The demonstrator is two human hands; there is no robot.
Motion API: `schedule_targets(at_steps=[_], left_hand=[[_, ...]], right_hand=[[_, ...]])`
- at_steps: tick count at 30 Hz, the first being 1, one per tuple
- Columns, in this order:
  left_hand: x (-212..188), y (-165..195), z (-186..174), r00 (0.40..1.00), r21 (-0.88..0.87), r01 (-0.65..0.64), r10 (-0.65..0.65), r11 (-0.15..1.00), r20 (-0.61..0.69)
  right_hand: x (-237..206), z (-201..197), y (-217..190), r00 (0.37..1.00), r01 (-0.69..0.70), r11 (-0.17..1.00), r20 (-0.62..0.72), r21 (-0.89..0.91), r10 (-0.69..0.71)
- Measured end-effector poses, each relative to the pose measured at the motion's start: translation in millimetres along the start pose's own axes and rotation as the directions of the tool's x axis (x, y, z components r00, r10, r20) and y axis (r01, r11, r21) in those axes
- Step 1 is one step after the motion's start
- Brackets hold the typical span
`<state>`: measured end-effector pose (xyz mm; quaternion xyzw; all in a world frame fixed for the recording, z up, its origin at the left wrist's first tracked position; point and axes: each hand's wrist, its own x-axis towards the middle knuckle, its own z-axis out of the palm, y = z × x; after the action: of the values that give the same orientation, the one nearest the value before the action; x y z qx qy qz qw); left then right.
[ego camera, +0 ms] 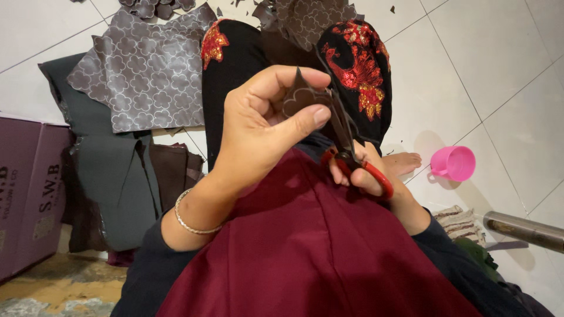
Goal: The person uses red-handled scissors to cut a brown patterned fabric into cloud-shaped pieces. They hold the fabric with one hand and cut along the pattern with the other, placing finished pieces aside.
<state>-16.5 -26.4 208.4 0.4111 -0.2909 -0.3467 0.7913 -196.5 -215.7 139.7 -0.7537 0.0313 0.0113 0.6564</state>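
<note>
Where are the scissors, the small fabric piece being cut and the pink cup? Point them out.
scissors point(343, 138): head view, on the dark blades above the red handles.
small fabric piece point(299, 100): head view, on its patterned face between the left thumb and forefinger.
pink cup point(453, 163): head view, on its rim.

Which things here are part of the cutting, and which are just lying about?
In use: left hand pinching small dark fabric piece; right hand working red-handled scissors; patterned grey fabric sheet on the floor.

Lying about: pink cup, purple cardboard box, metal pipe.
</note>
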Motion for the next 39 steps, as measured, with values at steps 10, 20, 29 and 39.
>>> schedule_targets(at_steps=[10,20,29,39], left_hand=[[1,10,2,0.997,0.0,0.052,-0.052,0.999,0.051],[2,2,4,0.99,-0.123,0.138,-0.132,0.983,0.056],[5,-10,-5,0.982,-0.112,0.189,-0.185,0.976,0.047],[9,-19,-15,0.973,-0.169,0.226,-0.215,0.959,0.081]], right_hand=[[-5,1,-9,0.999,-0.036,0.998,0.011,0.059,0.035],[-6,6,-2,0.997,-0.072,0.984,0.002,0.161,0.073],[2,-1,13,0.999,-0.031,0.996,0.029,0.089,0.029],[14,4,0,0.998,0.025,0.995,0.06,0.1,-0.032]])
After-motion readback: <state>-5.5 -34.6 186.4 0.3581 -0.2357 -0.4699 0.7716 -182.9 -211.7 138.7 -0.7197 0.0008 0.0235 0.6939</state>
